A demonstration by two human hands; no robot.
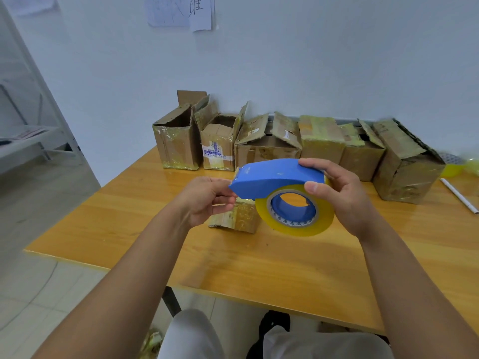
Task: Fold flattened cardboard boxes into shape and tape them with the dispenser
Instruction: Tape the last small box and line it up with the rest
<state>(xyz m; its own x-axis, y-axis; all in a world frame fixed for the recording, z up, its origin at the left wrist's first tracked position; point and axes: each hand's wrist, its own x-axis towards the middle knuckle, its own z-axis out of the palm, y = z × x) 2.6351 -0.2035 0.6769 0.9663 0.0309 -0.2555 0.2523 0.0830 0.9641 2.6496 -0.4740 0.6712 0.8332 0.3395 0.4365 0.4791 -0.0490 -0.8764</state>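
Above the table (259, 268), blue dispenser (274, 177), yellow tape.

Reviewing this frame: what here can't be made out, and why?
Head view:
- Flattened box on the table: mostly hidden by the left hand and tape dispenser.
- Tape's loose end: hidden behind the left hand's fingers.
- Yellow items at the far right: blurred, cut off by the edge.
- Wall papers: cropped at the top, writing unreadable.

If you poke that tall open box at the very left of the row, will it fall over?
Probably, yes. The leftmost box stands taller than it is wide, so a push near its top would likely tip it. Its flaps are open and it looks empty, so it is probably light and may slide on the glossy table. The creased, taped cardboard looks soft rather than stiff.
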